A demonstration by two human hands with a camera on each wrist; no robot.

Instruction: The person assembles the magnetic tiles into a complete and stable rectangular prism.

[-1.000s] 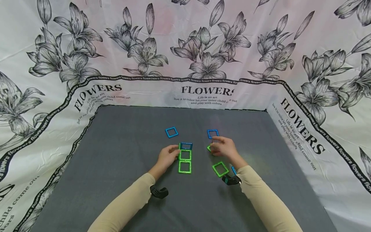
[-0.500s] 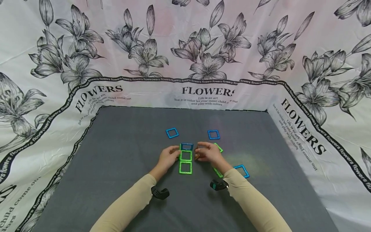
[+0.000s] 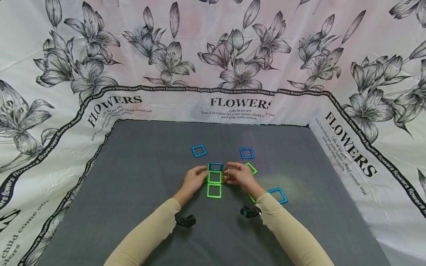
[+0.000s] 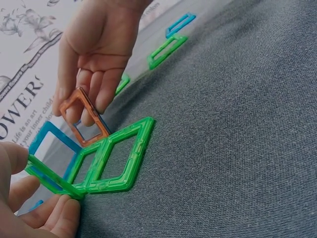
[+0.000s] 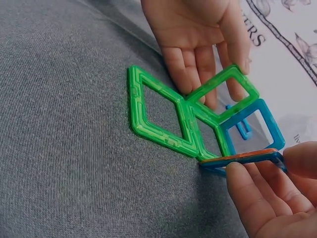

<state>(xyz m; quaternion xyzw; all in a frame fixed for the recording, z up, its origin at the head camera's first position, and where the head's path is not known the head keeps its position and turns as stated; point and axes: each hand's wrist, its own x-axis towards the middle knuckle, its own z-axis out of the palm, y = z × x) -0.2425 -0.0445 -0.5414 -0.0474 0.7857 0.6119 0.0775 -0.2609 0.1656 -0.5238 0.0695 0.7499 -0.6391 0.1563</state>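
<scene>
Row of two flat green squares [image 3: 214, 183], long axis running near to far. Left hand [image 3: 193, 181] pinches upright green square [image 5: 240, 107] along row's left edge. Right hand [image 3: 241, 176] clamps orange square [image 4: 94, 111], standing on edge, face turned sideways, at row's right; perhaps touching, contact hard to see. Raised blue square [image 5: 272, 124] crosses far end. Beyond, loose blue square [image 3: 201, 154].

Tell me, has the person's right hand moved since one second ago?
Yes: in the head view, judged against the back-right blue square, the right hand has moved left, nearer the joined green squares.
</scene>
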